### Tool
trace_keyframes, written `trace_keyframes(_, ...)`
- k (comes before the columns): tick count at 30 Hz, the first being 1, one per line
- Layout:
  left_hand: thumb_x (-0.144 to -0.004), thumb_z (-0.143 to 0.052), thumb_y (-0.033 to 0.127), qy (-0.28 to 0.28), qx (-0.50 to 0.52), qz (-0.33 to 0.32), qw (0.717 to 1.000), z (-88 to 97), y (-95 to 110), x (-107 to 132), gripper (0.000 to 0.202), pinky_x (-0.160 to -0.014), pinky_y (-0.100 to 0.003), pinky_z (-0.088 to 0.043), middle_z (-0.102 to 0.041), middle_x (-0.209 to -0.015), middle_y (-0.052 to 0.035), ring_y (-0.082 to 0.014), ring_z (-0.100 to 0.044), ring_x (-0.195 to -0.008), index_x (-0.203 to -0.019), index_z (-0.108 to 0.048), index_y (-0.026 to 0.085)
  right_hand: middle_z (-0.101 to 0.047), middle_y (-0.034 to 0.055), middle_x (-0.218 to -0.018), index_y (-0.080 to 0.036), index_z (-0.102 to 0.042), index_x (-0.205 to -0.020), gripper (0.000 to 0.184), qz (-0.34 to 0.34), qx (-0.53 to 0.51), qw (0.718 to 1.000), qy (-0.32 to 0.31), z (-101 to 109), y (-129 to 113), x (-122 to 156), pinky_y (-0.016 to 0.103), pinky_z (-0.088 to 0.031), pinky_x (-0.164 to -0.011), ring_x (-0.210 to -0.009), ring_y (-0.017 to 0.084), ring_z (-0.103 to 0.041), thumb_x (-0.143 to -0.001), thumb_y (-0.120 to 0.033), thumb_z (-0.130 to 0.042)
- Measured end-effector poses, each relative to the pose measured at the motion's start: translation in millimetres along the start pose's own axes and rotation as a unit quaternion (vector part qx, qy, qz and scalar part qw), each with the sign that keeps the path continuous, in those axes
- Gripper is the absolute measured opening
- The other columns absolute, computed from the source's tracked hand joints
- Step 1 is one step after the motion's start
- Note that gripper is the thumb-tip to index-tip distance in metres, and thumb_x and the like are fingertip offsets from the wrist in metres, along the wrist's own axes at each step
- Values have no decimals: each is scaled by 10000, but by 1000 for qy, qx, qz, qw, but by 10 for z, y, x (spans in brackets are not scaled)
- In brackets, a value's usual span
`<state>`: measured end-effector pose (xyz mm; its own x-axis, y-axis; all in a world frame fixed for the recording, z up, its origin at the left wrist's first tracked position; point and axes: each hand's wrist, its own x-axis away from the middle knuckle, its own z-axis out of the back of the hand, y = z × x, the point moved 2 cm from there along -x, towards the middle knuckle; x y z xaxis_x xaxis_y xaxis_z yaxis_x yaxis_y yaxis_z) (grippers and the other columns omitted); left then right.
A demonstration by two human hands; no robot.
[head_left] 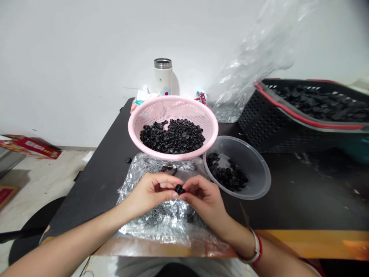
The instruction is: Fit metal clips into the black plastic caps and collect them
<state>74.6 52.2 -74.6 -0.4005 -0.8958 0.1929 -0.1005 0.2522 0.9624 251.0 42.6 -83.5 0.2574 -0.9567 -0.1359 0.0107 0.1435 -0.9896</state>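
Note:
My left hand (151, 192) and my right hand (206, 198) meet over a crinkled clear plastic bag (170, 221) of small metal parts on the black table (302, 192). Both pinch one small black plastic cap (179, 189) between their fingertips. Just beyond them a pink colander (138, 115) holds a heap of the same black caps (173, 136). To its right a clear plastic bowl (259, 169) holds a smaller pile of black caps (227, 173).
A black crate (259, 123) with a red rim, full of black caps, stands at the right, with a clear plastic bag (250, 65) rising behind it. A steel flask (163, 75) stands by the wall. A lone cap (128, 159) lies on the table.

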Motion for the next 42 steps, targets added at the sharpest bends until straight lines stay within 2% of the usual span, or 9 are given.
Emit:
trace_keyframes(4,-728,-758,95,4,-16,-17,1000,-19,14,-3,214,-627,-131,-531,-770,-819,-14,-88,-693,-707,-920,-774,188,-598,-20,-643,-182,-638,-785,237,-24,-31,999,-2,-20,6,-5,205,-416,-512,-548,92,-509,-763,-373,-777)
trace_keyframes(7,-746,-747,110,5,-22,-17,1000,-21,22,-12,197,-641,-141,-537,-773,-827,-19,-96,-695,-716,-926,-774,187,-607,-17,-660,-183,-657,-799,213,-32,-55,998,-9,-27,18,-16,206,-430,-521,-565,96,-528,-758,-350,-782)
trace_keyframes(12,-743,-759,143,7,-24,-12,1000,-14,17,-8,189,-676,-155,-546,-770,-842,-25,-103,-697,-734,-927,-777,184,-638,6,-747,-200,-725,-824,51,42,-14,999,3,12,-21,-31,210,-447,-570,-664,112,-575,-784,-208,-756)
trace_keyframes(16,-737,-765,152,16,-11,1,1000,-13,10,2,207,-665,-166,-551,-766,-776,-25,-104,-695,-691,-943,-772,172,-627,21,-830,-249,-771,-912,152,87,10,996,-5,32,-54,-23,217,-443,-578,-696,111,-565,-835,-149,-686)
trace_keyframes(21,-735,-767,156,20,-17,-2,1000,-22,31,1,199,-661,-182,-554,-769,-796,-37,-113,-695,-695,-934,-764,157,-619,28,-846,-276,-776,-942,151,34,-38,998,-22,19,-50,-16,218,-446,-551,-709,121,-563,-834,-199,-705)
trace_keyframes(26,-742,-756,157,10,-38,-12,999,-28,34,-1,175,-676,-212,-566,-766,-815,-47,-132,-697,-713,-916,-766,148,-617,19,-801,-234,-767,-870,77,-9,-74,997,-19,7,-56,-28,212,-440,-521,-633,103,-541,-804,-266,-746)
trace_keyframes(32,-734,-765,163,18,-51,-20,998,-23,10,2,192,-666,-212,-559,-755,-813,-44,-133,-692,-710,-927,-772,158,-552,-45,-605,-177,-642,-768,222,-92,-156,983,-19,-27,-61,-28,182,-406,-495,-526,69,-490,-732,-321,-807)
trace_keyframes(39,-741,-767,183,31,-120,-69,990,-15,21,5,193,-584,-195,-507,-707,-806,-46,-118,-646,-673,-933,-780,161,-593,-33,-652,-175,-627,-797,245,-103,-151,982,-37,-40,-128,-7,191,-418,-514,-559,79,-540,-748,-346,-794)
trace_keyframes(42,-764,-753,204,34,-169,-109,979,-17,44,14,168,-534,-195,-468,-688,-763,-44,-111,-608,-616,-922,-782,157,-598,-30,-664,-177,-628,-804,252,-114,-156,980,-45,-47,-116,-8,196,-437,-531,-576,84,-547,-738,-349,-800)
